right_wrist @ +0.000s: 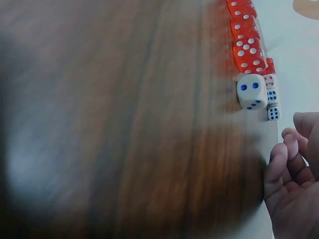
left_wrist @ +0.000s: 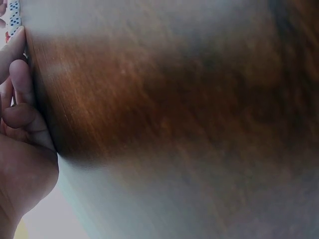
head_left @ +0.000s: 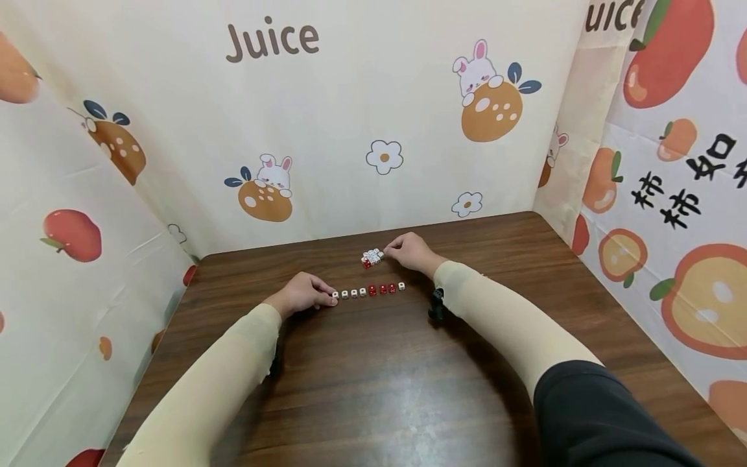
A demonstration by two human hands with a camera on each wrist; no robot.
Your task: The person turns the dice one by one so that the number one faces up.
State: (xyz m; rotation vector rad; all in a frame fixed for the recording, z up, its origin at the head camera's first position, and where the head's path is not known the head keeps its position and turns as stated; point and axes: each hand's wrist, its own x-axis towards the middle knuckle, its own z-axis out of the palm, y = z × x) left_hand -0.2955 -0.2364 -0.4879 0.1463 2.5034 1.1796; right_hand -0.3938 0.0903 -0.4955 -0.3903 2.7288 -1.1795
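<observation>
A row of small dice crosses the table in the head view. Its left part is several white dice (head_left: 353, 294), followed by three red dice (head_left: 382, 289) and one white die (head_left: 401, 286) at the right end. My left hand (head_left: 303, 293) pinches the leftmost white die (head_left: 335, 295) between thumb and forefinger. Behind the row lies a pile of mostly white dice (head_left: 372, 257) with a red die (head_left: 367, 264) at its front. My right hand (head_left: 410, 252) is just right of that pile, fingers loosely bent. The right wrist view shows a small gap between its fingertips and the nearest pile die (right_wrist: 273, 113).
The brown wooden table (head_left: 350, 389) is bounded at the back and sides by printed cloth (head_left: 344, 91) with fruit and rabbit pictures. A small black device (head_left: 436, 305) hangs below the right wrist.
</observation>
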